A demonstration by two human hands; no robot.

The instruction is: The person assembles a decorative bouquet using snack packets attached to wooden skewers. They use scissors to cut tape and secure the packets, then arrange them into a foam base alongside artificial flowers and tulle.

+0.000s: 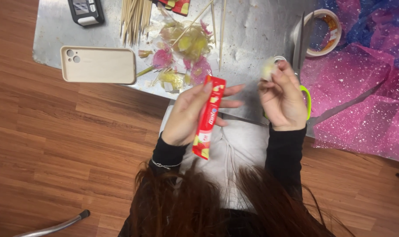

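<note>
My left hand [188, 115] grips a long red stick-shaped candy packet [208, 117] held upright above my lap. Fingers of my right hand [284, 100] pinch a small pale, crumpled piece of wrapper or candy [268, 69] near the edge of the metal table [252, 30]. A green loop [307, 100], seemingly a scissors handle, curves behind my right hand. Both wrists wear black sleeves, and a thin bracelet [165, 165] circles the left one.
On the table lie a pile of pink and yellow wrappers [184, 57], several wooden skewers [133, 17], a beige-cased phone [98, 65], a dark device [86, 10], a tape roll [326, 33] and pink-blue speckled tissue paper [362, 83]. Wooden floor lies to the left.
</note>
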